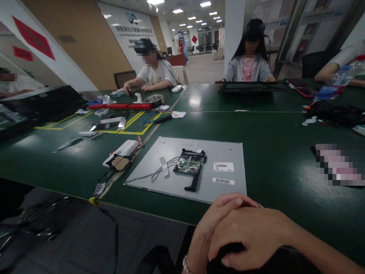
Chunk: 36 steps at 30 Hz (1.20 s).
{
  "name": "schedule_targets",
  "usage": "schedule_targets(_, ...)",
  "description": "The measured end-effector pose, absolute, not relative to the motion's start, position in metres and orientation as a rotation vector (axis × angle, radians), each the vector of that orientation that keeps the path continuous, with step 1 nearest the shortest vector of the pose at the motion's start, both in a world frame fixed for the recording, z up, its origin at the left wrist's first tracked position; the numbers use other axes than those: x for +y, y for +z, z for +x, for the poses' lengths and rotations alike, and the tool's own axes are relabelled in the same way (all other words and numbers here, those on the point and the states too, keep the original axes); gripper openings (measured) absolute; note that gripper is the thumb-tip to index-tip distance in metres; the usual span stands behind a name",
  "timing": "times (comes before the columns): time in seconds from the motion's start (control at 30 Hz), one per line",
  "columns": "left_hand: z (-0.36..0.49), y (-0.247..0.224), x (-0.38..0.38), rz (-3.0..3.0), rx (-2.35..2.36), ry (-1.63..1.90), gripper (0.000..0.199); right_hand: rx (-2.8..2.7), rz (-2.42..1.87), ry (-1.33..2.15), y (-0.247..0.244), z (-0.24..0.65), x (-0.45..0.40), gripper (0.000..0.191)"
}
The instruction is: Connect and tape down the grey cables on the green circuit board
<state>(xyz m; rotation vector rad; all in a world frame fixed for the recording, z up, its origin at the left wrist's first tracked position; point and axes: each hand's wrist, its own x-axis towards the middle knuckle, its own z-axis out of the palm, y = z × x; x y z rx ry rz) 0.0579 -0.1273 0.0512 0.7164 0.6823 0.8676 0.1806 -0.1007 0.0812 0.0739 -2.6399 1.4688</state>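
My hands are crossed at the table's near edge. My left hand (228, 204), with a pale beaded bracelet (186, 265) at its wrist, lies behind the right one; its fingers stretch to the right and are partly hidden. Across it rests my right hand (252, 228), loosely bent, with a gap between thumb and fingers and nothing in it. Just beyond them a flat grey metal panel (228, 150) lies on the table. On the panel are a green circuit board (186, 164) in a black bracket (194, 182), taped grey cables (159, 172) and two white labels (223, 166).
Left of the panel lies a white power pack (125, 148) with a black cable (115, 224) hanging off the edge. A blurred phone-like object (339, 165) is at the right. Farther back are tools, yellow tape, a metal bowl (153, 99), a bottle (333, 82) and seated people.
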Motion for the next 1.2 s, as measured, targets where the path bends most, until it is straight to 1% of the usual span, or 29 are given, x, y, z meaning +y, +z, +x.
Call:
schedule_targets(0.17,0.051,0.049,-0.124,0.777,0.825,0.875,0.022,-2.659,0.031,1.434,0.083,0.183,-0.1,0.036)
schedule_targets(0.33,0.052,0.05,-0.122,0.834,0.741,0.94,0.018,-2.635,0.0,1.444,0.084,0.184,-0.097,0.037)
schedule_targets(0.43,0.053,0.054,-0.123,0.882,0.682,0.872,0.023,-2.618,0.041,1.427,0.083,0.182,-0.099,0.036)
schedule_targets(0.5,0.05,0.054,-0.122,0.943,0.726,0.85,0.022,-2.628,0.042,1.41,0.084,0.182,-0.101,0.035)
schedule_targets(0.63,0.034,0.047,-0.116,1.29,1.055,0.936,0.019,-2.671,-0.186,1.318,0.083,0.191,-0.093,0.03)
schedule_targets(0.7,0.022,0.039,-0.11,1.557,1.356,1.057,0.018,-2.613,-0.43,1.181,0.073,0.201,-0.08,0.029)
schedule_targets(0.77,0.01,0.03,-0.103,1.838,1.673,1.135,0.022,-2.5,-0.778,0.945,0.055,0.211,-0.065,0.031)
schedule_targets(0.83,0.0,0.02,-0.096,2.076,1.929,1.023,0.031,-2.384,-1.166,0.651,0.031,0.219,-0.051,0.038)
schedule_targets(0.9,-0.008,0.011,-0.09,2.214,2.117,0.777,0.04,-2.334,-1.428,0.531,0.007,0.223,-0.042,0.048)
schedule_targets(1.0,-0.014,0.002,-0.085,2.277,2.29,0.48,0.042,-2.422,-1.48,0.512,-0.017,0.221,-0.041,0.054)
schedule_targets(1.2,-0.025,0.001,-0.071,2.347,2.359,0.224,0.045,-2.486,-1.487,0.414,-0.029,0.212,-0.049,0.054)
